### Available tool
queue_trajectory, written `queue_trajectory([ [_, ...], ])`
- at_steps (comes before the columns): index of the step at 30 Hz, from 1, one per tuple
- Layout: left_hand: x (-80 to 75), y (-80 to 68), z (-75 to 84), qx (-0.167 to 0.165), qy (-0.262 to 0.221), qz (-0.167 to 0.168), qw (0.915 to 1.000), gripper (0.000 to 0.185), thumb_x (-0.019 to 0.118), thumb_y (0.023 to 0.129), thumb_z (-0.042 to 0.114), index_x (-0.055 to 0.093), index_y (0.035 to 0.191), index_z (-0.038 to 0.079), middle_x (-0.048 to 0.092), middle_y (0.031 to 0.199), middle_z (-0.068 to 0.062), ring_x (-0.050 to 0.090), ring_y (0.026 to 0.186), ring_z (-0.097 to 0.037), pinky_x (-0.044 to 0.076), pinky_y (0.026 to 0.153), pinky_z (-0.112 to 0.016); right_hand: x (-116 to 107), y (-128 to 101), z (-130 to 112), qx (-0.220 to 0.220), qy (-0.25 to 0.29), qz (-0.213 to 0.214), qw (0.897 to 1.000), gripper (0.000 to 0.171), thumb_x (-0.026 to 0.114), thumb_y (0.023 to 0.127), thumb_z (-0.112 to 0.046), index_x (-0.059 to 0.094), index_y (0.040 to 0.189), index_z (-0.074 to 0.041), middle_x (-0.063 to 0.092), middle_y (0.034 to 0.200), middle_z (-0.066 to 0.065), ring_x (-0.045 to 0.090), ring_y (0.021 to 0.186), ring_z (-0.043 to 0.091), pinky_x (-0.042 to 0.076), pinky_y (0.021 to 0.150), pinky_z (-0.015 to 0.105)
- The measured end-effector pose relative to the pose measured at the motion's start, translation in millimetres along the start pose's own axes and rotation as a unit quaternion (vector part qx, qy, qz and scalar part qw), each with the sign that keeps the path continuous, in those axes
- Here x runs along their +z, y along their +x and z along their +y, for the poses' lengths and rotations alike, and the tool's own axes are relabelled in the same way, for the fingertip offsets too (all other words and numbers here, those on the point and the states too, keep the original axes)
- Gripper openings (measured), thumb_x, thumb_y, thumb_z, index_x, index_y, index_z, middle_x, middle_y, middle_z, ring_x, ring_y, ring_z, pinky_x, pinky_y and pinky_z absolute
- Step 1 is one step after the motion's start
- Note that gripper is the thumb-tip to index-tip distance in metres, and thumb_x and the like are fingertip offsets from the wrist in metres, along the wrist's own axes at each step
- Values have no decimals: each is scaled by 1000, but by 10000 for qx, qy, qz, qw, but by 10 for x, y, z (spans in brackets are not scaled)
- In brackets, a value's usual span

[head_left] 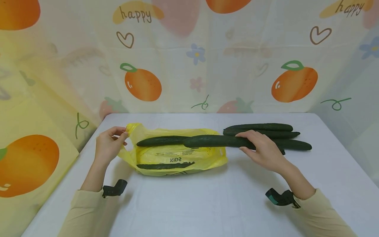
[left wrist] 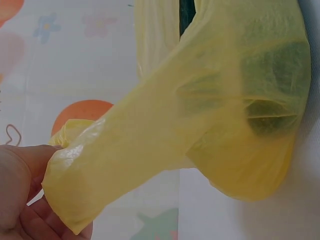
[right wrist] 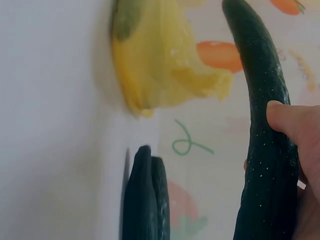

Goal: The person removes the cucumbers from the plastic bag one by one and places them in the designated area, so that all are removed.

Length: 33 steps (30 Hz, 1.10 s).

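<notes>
With our left hand [head_left: 109, 144] we pinch the handle of a yellow plastic bag [head_left: 177, 154] between thumb and fingers, lifting that corner off the white table [head_left: 207, 197] while the rest of the bag lies flat. The left wrist view shows the thin film [left wrist: 165, 145] stretched from our fingertips [left wrist: 25, 165] toward the bag's body, with dark green shapes showing through it. Our right hand [head_left: 262, 149] curls around a long dark cucumber [head_left: 216, 141], holding it level above the bag, its far end over the bag's middle. Another cucumber [head_left: 161, 141] lies on the bag just behind it, and a further dark one [head_left: 164, 166] shows near the bag's front edge. Three more cucumbers [head_left: 266, 131] lie together on the table just right of the bag, behind our right hand.
</notes>
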State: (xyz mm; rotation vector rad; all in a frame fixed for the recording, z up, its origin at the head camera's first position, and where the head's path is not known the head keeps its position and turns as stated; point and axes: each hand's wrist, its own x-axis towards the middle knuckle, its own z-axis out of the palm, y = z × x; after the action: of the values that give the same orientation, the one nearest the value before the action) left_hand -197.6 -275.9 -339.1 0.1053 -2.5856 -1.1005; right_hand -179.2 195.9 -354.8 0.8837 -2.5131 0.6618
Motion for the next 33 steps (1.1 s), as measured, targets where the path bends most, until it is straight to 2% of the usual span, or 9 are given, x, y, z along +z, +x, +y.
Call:
queue_trajectory([
  [7,5,2,-3,109,-92,47,9999,21,59,89,19,66,102,4,66,92,-16,60,53,-3,47,43,-20,-83,-67,88,42,-113,118,9999,39,71,78,-9,58,115,-10,61,108,2,56,93,18,46,75,40],
  [14,7,-7,6,-5,-48,-4,10000,22,59,90,21,66,103,5,65,92,-13,60,53,-2,46,43,-21,-188,-149,185,143,-215,146,9996,40,71,77,-7,57,115,-9,61,108,4,54,86,16,44,74,39],
  [21,1,-7,15,24,-104,-27,9999,23,60,90,22,66,103,5,66,94,-16,59,53,-1,45,42,-19,-319,-261,292,154,-458,285,9984,44,73,74,-4,58,115,-9,62,104,3,45,70,8,40,63,29],
  [26,-8,-13,18,99,-133,-50,9998,24,59,90,22,66,104,4,66,94,-17,60,53,-1,44,42,-19,-393,-348,381,338,-489,393,9975,44,73,74,-4,59,115,-8,62,104,3,45,69,6,39,59,20],
  [30,-11,-11,8,105,-132,-52,9998,24,59,90,23,66,104,4,66,94,-17,60,54,-2,45,42,-19,-437,-421,474,452,-483,410,9970,44,73,74,-3,58,115,-7,61,105,5,50,71,9,40,62,16],
  [33,-11,-9,1,99,-138,-46,9998,24,59,90,23,66,104,4,65,94,-17,60,54,-2,45,42,-19,-461,-460,543,445,-501,386,9970,44,73,74,-2,58,115,-6,61,105,7,54,75,15,40,67,17],
])
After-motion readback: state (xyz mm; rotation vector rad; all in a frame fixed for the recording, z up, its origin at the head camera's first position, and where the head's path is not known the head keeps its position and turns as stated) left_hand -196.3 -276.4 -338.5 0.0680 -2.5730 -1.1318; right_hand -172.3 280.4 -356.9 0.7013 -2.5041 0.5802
